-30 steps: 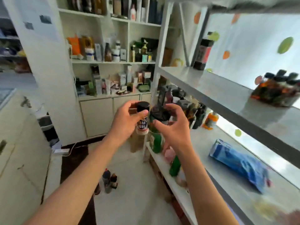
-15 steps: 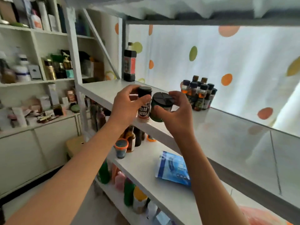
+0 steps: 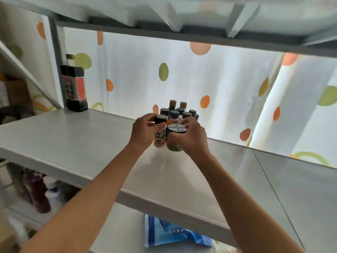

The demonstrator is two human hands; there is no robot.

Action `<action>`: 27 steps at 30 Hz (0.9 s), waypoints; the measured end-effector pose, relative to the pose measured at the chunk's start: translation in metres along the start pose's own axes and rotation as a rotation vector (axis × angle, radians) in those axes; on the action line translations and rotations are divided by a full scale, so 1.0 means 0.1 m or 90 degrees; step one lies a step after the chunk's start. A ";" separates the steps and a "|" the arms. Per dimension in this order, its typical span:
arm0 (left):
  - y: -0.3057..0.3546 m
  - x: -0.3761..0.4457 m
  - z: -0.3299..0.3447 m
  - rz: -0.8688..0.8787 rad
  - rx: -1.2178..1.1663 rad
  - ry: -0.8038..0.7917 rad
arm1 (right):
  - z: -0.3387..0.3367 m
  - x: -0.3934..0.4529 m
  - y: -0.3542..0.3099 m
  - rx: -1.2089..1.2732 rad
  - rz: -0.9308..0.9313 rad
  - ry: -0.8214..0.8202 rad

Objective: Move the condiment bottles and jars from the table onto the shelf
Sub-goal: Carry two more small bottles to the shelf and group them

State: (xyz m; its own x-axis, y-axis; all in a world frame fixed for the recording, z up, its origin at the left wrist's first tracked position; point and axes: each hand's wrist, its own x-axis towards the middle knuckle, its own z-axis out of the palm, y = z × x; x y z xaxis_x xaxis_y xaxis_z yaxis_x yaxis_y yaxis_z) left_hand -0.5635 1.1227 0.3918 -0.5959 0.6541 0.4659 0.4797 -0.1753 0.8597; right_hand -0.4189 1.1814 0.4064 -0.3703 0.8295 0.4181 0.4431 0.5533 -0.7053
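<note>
Pepper bottle (image 3: pixel 160 133) and green jar (image 3: pixel 175 138) sit side by side over the shelf (image 3: pixel 76 143), touching each other, just in front of the cluster of small bottles (image 3: pixel 179 112) near the back. Whether their bases are down on the shelf cannot be told. The left hand (image 3: pixel 144 132) curls round the pepper bottle, fingers behind and thumb in front; the right hand (image 3: pixel 191 138) grips the jar round its black sectioned lid and side.

The step looks like set-down, nearly done. To finish it well, lower both until the bases sit flat, then let go one hand at a time, opening the fingers outward so no knuckle knocks the cluster behind. The bottle is tall and narrow, so it would tip easily; release it last and draw straight back. A black bottle (image 3: pixel 74 88) stands well apart at the far left; a blue bag (image 3: pixel 169 232) lies on the shelf below.
</note>
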 end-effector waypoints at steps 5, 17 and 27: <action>-0.15 0.27 0.09 0.045 0.084 -0.020 | 0.14 0.17 -0.01 -0.080 0.042 0.058; -0.54 0.32 0.34 0.090 0.100 0.008 | 0.46 0.18 0.32 -0.092 0.040 0.071; -0.60 0.35 0.39 0.095 0.142 -0.010 | 0.48 0.21 0.36 -0.109 0.027 0.071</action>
State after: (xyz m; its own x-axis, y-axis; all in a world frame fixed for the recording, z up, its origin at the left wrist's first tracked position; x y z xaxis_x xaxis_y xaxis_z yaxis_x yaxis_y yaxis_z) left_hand -0.5881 1.1845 0.3488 -0.4992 0.6449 0.5787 0.6925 -0.1044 0.7138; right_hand -0.4501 1.2150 0.3621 -0.2600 0.8505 0.4572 0.5929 0.5143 -0.6197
